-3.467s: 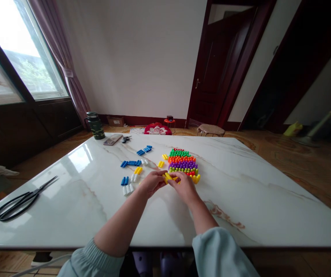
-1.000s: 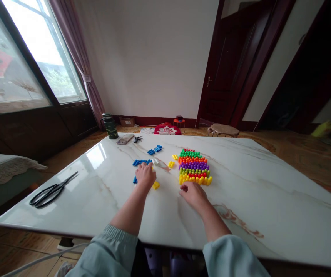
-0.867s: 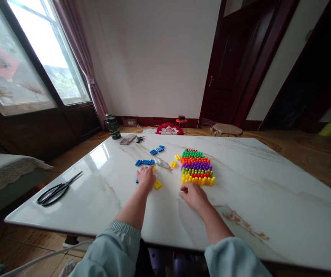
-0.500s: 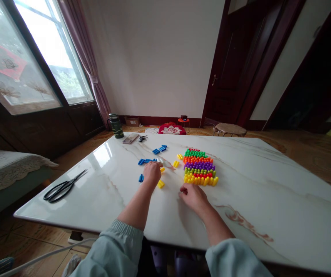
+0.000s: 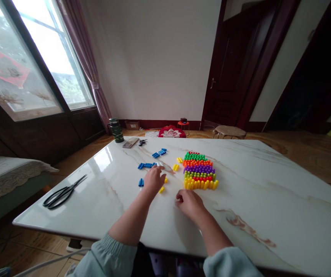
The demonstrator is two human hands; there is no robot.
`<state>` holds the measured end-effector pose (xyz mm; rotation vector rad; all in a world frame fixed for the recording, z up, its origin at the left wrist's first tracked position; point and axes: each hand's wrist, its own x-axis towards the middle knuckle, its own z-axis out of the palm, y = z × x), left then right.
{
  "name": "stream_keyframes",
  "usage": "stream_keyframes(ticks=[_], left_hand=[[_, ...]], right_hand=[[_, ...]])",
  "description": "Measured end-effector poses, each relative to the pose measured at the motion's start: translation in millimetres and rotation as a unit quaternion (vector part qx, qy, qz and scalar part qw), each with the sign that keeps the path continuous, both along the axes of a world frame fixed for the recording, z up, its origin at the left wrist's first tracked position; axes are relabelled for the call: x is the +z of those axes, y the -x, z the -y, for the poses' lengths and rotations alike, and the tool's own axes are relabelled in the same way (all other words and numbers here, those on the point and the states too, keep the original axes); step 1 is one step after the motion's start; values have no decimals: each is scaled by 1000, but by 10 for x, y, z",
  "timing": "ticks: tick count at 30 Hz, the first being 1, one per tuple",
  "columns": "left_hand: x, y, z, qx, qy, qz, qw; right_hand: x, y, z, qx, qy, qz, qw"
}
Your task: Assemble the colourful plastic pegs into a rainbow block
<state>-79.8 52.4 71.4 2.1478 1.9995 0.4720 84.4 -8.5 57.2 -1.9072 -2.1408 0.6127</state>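
Note:
My left hand reaches over small plastic capsule-shaped pieces, thumb and fingers apart, fingertips near the white pieces. Blue pieces lie just beyond and to its left, and a yellow piece sits on its right, partly beside the wrist. My right hand rests low over the table with fingers curled together; whatever they hold, if anything, is hidden. Just beyond it stands a block of pieces in coloured rows: yellow pieces in front, then red, olive, purple pieces, orange, green and red ones.
Black-handled scissors lie on the marble-patterned table at left. At its far left corner are a camouflage flask, a phone and keys. Loose yellow pieces and blue pieces lie further back.
My left hand's fingers have spread apart, and it stays over the white pieces. My right hand has shifted slightly left. The view has tilted up a little.

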Motion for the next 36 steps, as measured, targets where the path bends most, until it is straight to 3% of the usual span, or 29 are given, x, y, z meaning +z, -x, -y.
stream_keyframes(ticks=[3,8,12,16,26,31,36], left_hand=[[-57,-241,-223,-40,-27,6,999],[-175,-521,-842,-93,-17,-18,995],[-252,-634,-1291,-115,11,-44,992],[-320,-645,-1479,-140,40,-73,987],[-302,-666,-1223,-119,52,-109,986],[-45,-458,-961,-112,24,-89,989],[216,-77,-418,-79,-21,-66,994]], right_hand=[[18,21,31,16,18,0,1000],[29,10,69,27,36,-15,999],[24,-14,85,29,52,-29,998],[31,-26,98,34,69,-45,996],[31,4,120,42,69,-53,995],[10,-56,109,36,56,-56,996],[-3,-57,92,40,41,-53,997]])
